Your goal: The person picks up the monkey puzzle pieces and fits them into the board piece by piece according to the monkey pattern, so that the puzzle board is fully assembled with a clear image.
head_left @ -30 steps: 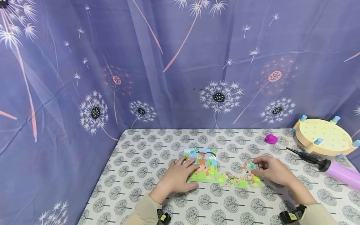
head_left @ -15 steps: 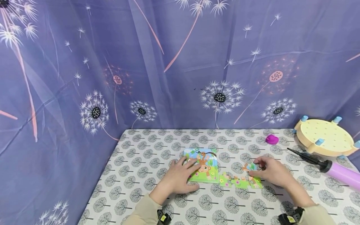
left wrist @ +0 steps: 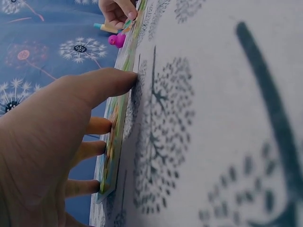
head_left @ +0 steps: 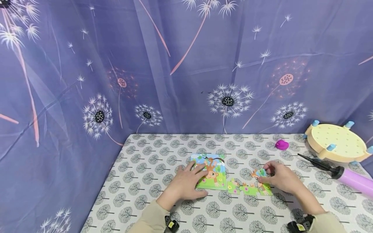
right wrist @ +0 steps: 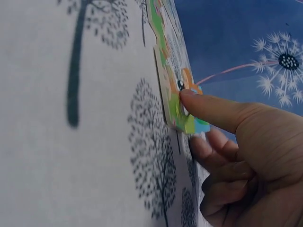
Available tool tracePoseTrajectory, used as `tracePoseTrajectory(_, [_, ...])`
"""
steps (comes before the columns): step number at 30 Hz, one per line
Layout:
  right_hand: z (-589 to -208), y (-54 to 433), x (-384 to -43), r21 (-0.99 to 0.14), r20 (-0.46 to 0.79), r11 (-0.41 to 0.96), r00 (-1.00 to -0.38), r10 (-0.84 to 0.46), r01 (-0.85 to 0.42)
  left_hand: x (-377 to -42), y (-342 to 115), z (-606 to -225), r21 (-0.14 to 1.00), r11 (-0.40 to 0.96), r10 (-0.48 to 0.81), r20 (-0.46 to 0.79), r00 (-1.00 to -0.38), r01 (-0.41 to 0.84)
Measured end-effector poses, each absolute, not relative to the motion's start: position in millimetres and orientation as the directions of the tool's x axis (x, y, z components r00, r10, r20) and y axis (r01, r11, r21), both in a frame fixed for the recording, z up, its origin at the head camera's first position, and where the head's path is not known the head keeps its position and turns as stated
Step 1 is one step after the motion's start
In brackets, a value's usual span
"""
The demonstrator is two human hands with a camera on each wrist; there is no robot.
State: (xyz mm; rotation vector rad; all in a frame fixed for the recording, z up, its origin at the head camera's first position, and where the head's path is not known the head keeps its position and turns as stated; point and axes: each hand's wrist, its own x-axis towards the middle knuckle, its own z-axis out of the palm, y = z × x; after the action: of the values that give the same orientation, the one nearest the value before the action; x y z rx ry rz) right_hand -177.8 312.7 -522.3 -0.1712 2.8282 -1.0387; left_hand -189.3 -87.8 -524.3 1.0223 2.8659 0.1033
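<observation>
With fingers spread, my left hand rests on a square picture puzzle showing a monkey hanging from a branch. The left wrist view shows its fingertips on the puzzle's face and the thumb on the cloth beside it. To the right, several joined jigsaw pieces form a bottom row with grass and flowers. My right hand pinches a jigsaw piece with blue sky and leaf print at the row's right end. In the right wrist view the thumb presses on the puzzle piece, the other fingers curled behind it.
A purple rubber duck sits at the back right. Beyond it is a yellow oval pegged toy with blue legs, and a purple hand pump with a black nozzle lies at the right edge. A dandelion-print curtain hangs behind the table.
My right thumb has shifted slightly left and down over the jigsaw piece, which now sits close against the bottom row. My left hand stays on the puzzle.
</observation>
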Motion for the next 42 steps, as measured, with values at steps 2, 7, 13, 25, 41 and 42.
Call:
tracePoseTrajectory(2, [-523.7,314.1,-177.6,-0.675,-0.069,0.734,-0.986,-0.152,-0.066,-190.0,-86.5,-524.0,0.101,0.774,0.632,-0.072,-0.771,0.625])
tracePoseTrajectory(7, [-527.6,319.3,-178.5,-0.743,-0.04,0.664,-0.985,-0.17,-0.084,-193.5,-85.1,-525.1,0.076,0.772,0.635,-0.069,-0.769,0.631])
tracePoseTrajectory(13, [-529.9,322.4,-181.1,-0.791,-0.031,0.605,-0.982,-0.187,-0.09,-196.6,-84.0,-525.6,0.069,0.774,0.633,-0.073,-0.77,0.63])
tracePoseTrajectory(25, [-526.8,305.6,-188.0,-0.826,0.009,0.553,-0.984,-0.179,-0.108,-196.9,-84.9,-521.7,0.086,0.782,0.623,-0.072,-0.779,0.617])
tracePoseTrajectory(41, [-526.7,231.4,-202.0,-0.861,-0.061,0.508,-0.983,-0.174,-0.036,-196.9,-84.9,-522.3,0.074,0.772,0.635,-0.062,-0.77,0.631])
tracePoseTrajectory(42, [-527.3,226.9,-202.4,-0.866,-0.076,0.5,-0.983,-0.166,-0.018,-196.7,-84.8,-522.6,0.072,0.772,0.635,-0.063,-0.77,0.631])
